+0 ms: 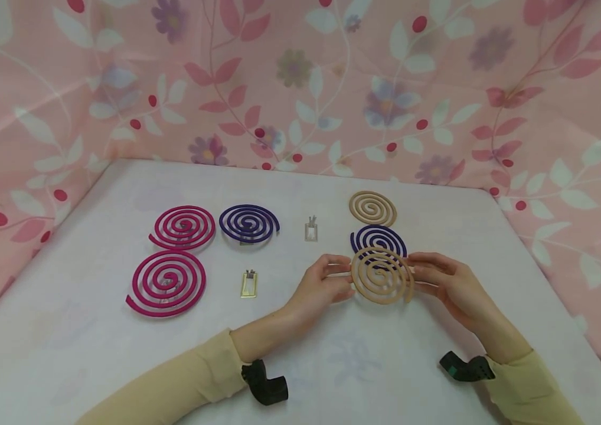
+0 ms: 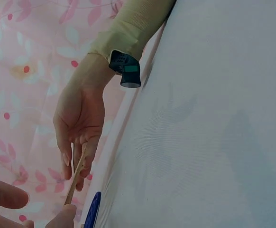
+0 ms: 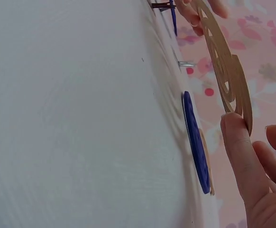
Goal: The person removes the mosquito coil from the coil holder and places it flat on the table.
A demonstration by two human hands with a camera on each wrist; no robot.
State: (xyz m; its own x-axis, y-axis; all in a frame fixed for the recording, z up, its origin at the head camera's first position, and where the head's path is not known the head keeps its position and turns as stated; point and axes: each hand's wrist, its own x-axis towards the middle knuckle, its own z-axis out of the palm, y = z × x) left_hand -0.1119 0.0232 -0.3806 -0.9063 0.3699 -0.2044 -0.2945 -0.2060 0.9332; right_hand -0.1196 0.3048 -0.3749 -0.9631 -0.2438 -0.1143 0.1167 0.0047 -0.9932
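Both hands hold a tan mosquito coil, raised above the table at the centre right. My left hand grips its left edge, while my right hand holds the right edge by the fingers. Seen from the right wrist, the tan coil is nearly edge-on, with a fingertip against its rim. Behind it lies a dark blue coil, partly hidden in the head view. Another tan coil rests farther back.
On the left are two pink coils and a dark blue coil, with metal stands showing beneath. A gold stand and a silver stand lie bare between the groups. Floral cloth hangs behind the white table.
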